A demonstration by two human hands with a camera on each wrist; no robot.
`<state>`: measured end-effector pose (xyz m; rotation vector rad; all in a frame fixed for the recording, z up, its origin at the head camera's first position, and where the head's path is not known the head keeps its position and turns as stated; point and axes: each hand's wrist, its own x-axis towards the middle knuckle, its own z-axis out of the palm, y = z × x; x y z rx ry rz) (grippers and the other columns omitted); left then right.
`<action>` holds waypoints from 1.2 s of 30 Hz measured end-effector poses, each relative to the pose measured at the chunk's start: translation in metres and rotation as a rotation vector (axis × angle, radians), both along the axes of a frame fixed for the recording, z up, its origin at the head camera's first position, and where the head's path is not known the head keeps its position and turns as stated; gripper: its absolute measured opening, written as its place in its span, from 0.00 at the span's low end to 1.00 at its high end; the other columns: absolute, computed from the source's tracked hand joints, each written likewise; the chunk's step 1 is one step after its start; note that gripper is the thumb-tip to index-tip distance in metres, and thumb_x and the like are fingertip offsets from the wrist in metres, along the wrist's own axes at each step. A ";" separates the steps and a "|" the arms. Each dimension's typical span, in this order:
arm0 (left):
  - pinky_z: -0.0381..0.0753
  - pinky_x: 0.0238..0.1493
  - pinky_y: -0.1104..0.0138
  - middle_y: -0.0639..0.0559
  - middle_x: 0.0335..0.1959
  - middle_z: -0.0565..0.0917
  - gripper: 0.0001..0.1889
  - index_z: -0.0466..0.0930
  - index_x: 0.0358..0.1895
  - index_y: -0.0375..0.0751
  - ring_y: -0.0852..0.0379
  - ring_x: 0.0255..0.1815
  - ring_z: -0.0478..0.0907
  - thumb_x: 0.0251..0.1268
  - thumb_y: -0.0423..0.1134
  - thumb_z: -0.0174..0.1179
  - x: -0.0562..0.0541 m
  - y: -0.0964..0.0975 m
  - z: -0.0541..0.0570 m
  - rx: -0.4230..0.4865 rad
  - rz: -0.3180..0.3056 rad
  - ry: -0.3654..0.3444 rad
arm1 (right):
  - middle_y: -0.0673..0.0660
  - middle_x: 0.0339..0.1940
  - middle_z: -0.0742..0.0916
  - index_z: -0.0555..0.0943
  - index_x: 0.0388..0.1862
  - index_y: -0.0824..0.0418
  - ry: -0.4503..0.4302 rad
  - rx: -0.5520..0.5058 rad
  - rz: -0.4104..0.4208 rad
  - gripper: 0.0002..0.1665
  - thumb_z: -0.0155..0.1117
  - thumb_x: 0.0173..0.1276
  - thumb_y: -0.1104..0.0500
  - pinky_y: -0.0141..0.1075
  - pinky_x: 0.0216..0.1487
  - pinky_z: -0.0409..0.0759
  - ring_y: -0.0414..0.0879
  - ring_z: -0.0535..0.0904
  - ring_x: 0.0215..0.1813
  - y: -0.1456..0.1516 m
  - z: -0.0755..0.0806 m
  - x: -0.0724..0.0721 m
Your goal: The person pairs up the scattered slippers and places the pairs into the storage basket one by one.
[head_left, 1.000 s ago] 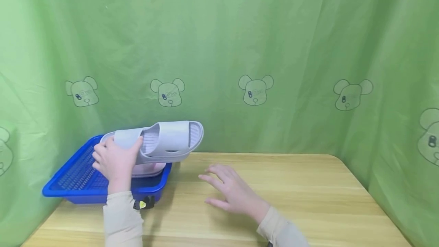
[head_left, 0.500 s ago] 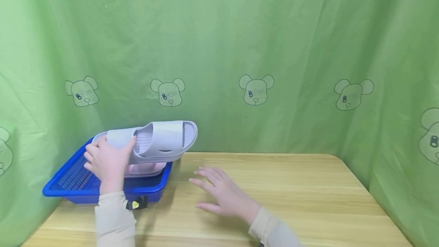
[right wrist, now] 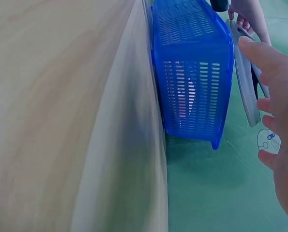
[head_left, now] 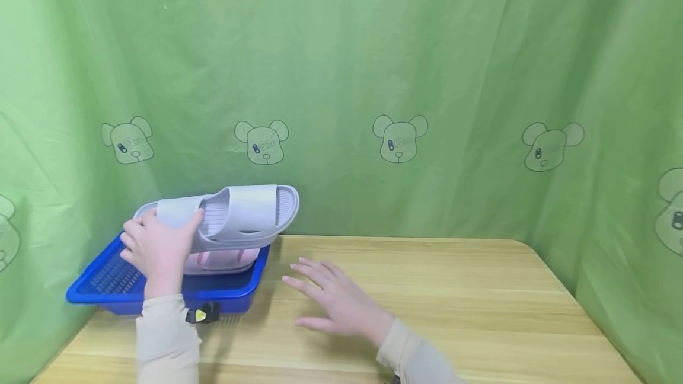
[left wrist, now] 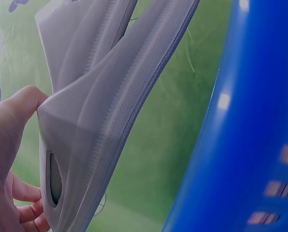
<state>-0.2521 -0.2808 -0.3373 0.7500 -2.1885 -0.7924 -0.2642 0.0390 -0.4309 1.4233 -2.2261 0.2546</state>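
A pair of pale grey slide slippers (head_left: 253, 212), overlapped toe to heel, hangs over the blue plastic basket (head_left: 213, 295) at the left of the table. My left hand (head_left: 160, 248) grips the pair at the left strap, thumb at the strap's edge in the head view. The left wrist view shows both grey slippers (left wrist: 90, 121) side-on, apart from the basket's blue rim (left wrist: 206, 135). Below them a pink slipper (head_left: 224, 261) lies inside the basket, partly covered. My right hand (head_left: 341, 307) hovers right of the basket with fingers spread, holding nothing.
The wooden table (head_left: 453, 295) stretches right from the basket. A green curtain (head_left: 341, 64) with bear-head prints hangs close behind it and at both sides. The basket stands near the table's left edge.
My left hand has carried the grey slippers leftward over the basket, so more of the pink slipper shows. My right hand has drifted left toward the basket, fingers still spread.
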 end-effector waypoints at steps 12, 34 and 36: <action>0.56 0.59 0.39 0.28 0.63 0.64 0.54 0.64 0.67 0.30 0.33 0.62 0.59 0.47 0.74 0.61 0.002 -0.014 0.007 -0.014 0.012 -0.032 | 0.54 0.78 0.64 0.55 0.78 0.46 0.011 0.048 0.031 0.46 0.54 0.66 0.30 0.54 0.73 0.61 0.53 0.59 0.78 -0.016 -0.001 -0.002; 0.56 0.57 0.38 0.25 0.64 0.61 0.59 0.60 0.68 0.27 0.32 0.63 0.57 0.47 0.77 0.57 0.005 -0.042 0.014 -0.059 0.021 -0.127 | 0.54 0.79 0.63 0.54 0.78 0.44 0.020 0.155 0.050 0.46 0.50 0.67 0.28 0.54 0.74 0.60 0.50 0.56 0.80 -0.049 0.006 -0.003; 0.56 0.57 0.39 0.25 0.64 0.61 0.59 0.59 0.69 0.26 0.31 0.63 0.56 0.47 0.77 0.57 0.006 -0.045 0.014 -0.064 0.021 -0.137 | 0.54 0.79 0.63 0.54 0.78 0.44 0.023 0.168 0.049 0.46 0.49 0.67 0.28 0.54 0.75 0.60 0.50 0.56 0.80 -0.052 0.005 -0.003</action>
